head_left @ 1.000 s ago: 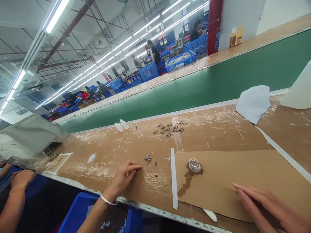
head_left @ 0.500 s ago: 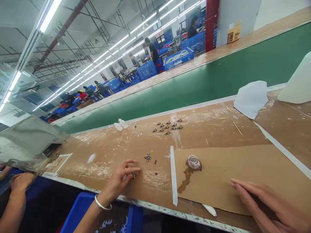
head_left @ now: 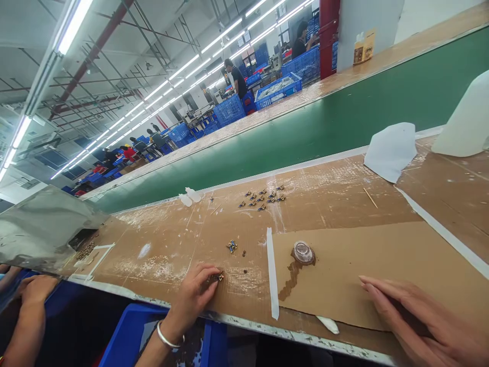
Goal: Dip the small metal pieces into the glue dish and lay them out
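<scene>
My left hand, with a silvery bangle on its wrist, pinches a small blue-and-gold part between thumb and fingertips, low over the brown tabletop. Just beyond it lies a little cluster of similar parts, with tiny brown pieces to its right. Over the cardboard sheet at the right is my right hand, its thumb and fingertip pressed together; whatever they may hold cannot be made out. A small clear round dish stands on the sheet in a dark wet stain, left of this hand.
Several blue-and-gold parts lie in rows farther back. White bottles, a wooden stick and a white sheet rest near the green belt. A blue bin sits below the table edge. Another person's hand is at far left.
My left hand has closed its fingers on the small part and shifted slightly right with it. My right hand stays nearly in place; the view has shifted a little.
</scene>
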`<state>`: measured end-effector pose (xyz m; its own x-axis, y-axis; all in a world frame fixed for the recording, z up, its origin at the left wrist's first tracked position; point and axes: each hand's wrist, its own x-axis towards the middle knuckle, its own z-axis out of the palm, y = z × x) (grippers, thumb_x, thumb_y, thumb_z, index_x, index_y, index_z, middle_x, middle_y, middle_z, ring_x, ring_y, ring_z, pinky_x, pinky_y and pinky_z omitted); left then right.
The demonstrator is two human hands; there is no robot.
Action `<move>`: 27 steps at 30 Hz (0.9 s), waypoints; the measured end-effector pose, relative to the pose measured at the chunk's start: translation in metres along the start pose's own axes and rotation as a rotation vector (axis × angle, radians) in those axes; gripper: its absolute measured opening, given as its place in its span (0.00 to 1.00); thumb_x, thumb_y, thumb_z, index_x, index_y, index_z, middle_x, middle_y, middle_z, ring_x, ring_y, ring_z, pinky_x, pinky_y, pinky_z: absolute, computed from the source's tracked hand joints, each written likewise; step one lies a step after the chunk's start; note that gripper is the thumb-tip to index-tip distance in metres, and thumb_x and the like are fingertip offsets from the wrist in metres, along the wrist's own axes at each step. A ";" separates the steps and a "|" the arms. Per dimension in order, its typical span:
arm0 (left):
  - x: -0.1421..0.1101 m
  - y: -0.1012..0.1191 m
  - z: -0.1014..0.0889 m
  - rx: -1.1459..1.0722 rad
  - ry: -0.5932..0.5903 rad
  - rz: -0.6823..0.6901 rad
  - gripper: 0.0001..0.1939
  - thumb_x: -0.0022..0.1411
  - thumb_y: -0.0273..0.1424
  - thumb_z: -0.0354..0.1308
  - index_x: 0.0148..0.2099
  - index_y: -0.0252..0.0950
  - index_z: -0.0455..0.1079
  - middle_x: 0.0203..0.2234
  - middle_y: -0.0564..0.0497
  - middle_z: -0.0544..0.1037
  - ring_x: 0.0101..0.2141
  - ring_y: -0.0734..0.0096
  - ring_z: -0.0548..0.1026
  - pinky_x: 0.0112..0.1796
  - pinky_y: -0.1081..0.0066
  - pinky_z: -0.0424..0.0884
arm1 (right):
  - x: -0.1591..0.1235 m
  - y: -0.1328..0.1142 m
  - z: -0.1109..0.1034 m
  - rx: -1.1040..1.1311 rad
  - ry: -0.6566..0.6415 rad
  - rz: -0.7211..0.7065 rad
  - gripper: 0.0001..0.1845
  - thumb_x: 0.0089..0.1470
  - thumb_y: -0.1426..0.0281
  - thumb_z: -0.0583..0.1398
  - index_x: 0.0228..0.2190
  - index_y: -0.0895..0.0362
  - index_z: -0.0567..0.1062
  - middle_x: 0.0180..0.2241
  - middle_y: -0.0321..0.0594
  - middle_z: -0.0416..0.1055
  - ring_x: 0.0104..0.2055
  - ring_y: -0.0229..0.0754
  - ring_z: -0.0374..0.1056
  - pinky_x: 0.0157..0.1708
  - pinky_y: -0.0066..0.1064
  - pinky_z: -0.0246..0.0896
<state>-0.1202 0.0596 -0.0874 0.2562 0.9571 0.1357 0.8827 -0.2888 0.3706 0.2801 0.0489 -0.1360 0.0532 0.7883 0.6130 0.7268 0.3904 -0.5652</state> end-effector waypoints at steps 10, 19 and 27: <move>0.001 0.000 0.015 0.143 0.192 0.084 0.09 0.61 0.28 0.53 0.43 0.40 0.72 0.37 0.52 0.76 0.40 0.74 0.73 0.46 0.68 0.69 | 0.002 0.000 -0.002 -0.044 0.036 -0.088 0.13 0.59 0.60 0.53 0.41 0.52 0.71 0.40 0.30 0.71 0.40 0.30 0.69 0.50 0.15 0.57; 0.013 0.047 0.004 -0.131 0.210 -0.083 0.08 0.57 0.35 0.58 0.39 0.42 0.74 0.34 0.54 0.78 0.39 0.73 0.75 0.43 0.74 0.72 | 0.019 -0.018 -0.011 -0.024 0.094 -0.172 0.11 0.60 0.65 0.52 0.40 0.56 0.70 0.36 0.35 0.72 0.36 0.31 0.70 0.42 0.20 0.63; 0.057 0.103 -0.004 -0.360 0.031 -0.112 0.07 0.56 0.37 0.60 0.37 0.43 0.75 0.34 0.55 0.77 0.36 0.78 0.74 0.39 0.82 0.70 | 0.017 -0.020 -0.011 0.120 0.125 -0.110 0.11 0.55 0.77 0.56 0.42 0.58 0.69 0.35 0.39 0.69 0.38 0.33 0.67 0.40 0.25 0.63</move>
<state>-0.0161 0.0845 -0.0378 0.1488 0.9836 0.1020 0.7084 -0.1780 0.6830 0.2741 0.0497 -0.1087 0.0674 0.6756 0.7342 0.6462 0.5311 -0.5480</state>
